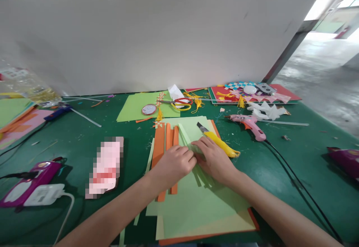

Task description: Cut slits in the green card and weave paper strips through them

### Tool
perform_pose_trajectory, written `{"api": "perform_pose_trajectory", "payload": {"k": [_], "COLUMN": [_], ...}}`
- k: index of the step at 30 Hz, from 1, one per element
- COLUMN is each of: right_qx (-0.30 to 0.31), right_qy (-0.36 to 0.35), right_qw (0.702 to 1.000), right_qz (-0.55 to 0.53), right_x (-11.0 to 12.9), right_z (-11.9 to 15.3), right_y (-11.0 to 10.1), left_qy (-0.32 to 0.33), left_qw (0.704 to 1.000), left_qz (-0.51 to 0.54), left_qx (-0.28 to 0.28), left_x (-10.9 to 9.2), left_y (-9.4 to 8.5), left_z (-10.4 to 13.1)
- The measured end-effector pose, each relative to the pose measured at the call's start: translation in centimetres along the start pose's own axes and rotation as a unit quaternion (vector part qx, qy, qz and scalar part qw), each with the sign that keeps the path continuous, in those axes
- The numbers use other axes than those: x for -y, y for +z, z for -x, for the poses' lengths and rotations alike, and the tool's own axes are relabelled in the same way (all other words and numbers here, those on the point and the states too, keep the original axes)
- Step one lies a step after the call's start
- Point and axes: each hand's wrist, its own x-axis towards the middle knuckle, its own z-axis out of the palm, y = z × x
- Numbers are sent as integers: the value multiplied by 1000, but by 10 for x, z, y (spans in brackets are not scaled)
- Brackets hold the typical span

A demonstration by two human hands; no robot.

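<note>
My left hand (178,162) is closed, its thumb and fingers pinching pale green paper strips (184,134). Right beside it, my right hand (214,161) has its fingers bent over the same strips, thumb close to the left thumb. The strips fan out above and below the hands. Under them lies a stack of light green paper sheets (207,213), with orange paper showing at its edges. Several orange paper strips (158,146) lie to the left of the strips I hold. A utility knife (220,143) with a yellow-wrapped handle and bared blade rests just beyond my right hand.
A pink glue gun (251,124) with a cord lies at the right. Scissors (179,103) and a round piece (149,109) sit farther back. At left are a phone (105,168), a purple power strip (30,183) and a blue glue gun (58,112). A white panel (157,37) stands behind.
</note>
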Motion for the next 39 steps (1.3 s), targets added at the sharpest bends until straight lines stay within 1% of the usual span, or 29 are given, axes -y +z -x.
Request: {"api": "perform_pose_trajectory", "payload": {"k": [3,5,9,16,22,28,39], "right_qx": [0,-1,-10,-12,-7,-6,-7], "right_qy": [11,20,38,66,90,95,101], "right_qw": [1000,1000,996,990,984,982,980], "right_qz": [-3,-23,-79,-128,-151,-162,-173], "right_x": [-1,-3,-6,-8,-7,-9,-12], "right_z": [-1,-3,-4,-4,-6,-5,-6], "right_y": [0,0,-1,-1,-4,-3,-4], "left_qy": [57,90,128,131,137,137,144], "left_qw": [998,994,988,981,982,982,981], "left_qz": [-17,-36,-65,-75,-69,-62,-52], "left_qx": [-30,-44,-64,-121,-110,-113,-122], "left_x": [3,5,7,10,13,11,11], "left_y": [3,5,12,14,15,19,21], "left_z": [1,2,3,-2,-3,-3,-8]}}
